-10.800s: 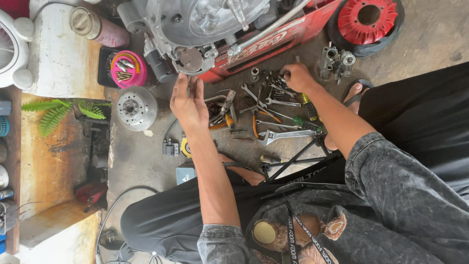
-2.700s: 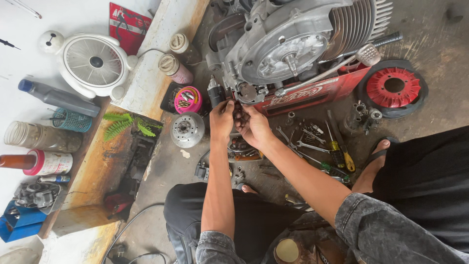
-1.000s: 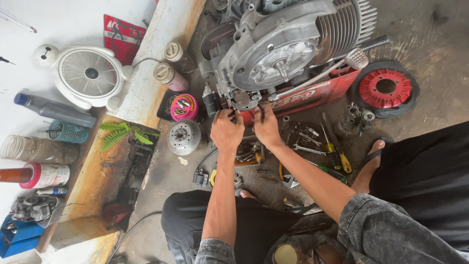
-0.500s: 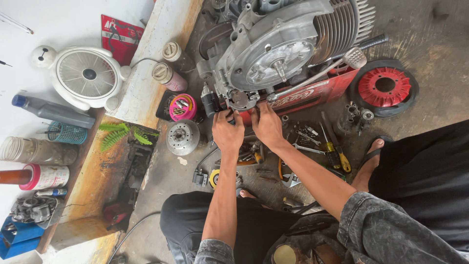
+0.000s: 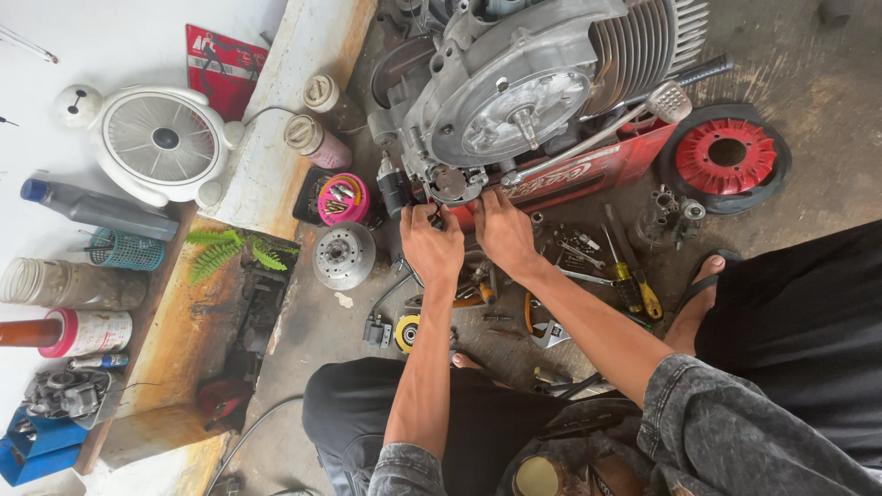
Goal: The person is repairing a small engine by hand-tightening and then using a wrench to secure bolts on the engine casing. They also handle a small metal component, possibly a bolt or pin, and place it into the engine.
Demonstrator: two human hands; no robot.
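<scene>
Small repair workshop, work done on a stained concrete floor (image 5: pixel 808 55). Bare engine (image 5: pixel 514 92) propped on a red crate (image 5: pixel 597 170), spanners and screwdrivers (image 5: pixel 588 266) scattered beside it, red flywheel fan (image 5: pixel 726 156), oil bottle (image 5: pixel 96 209), small white fan (image 5: pixel 165 142) by the wall.

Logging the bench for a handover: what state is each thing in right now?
left hand: gripping the engine's lower edge
right hand: pressed on the same edge, beside the left
engine: on its side, round cover facing up
red flywheel: off the engine, flat on the floor
pink bowl: open, small parts inside
white fan: lying face up
</scene>
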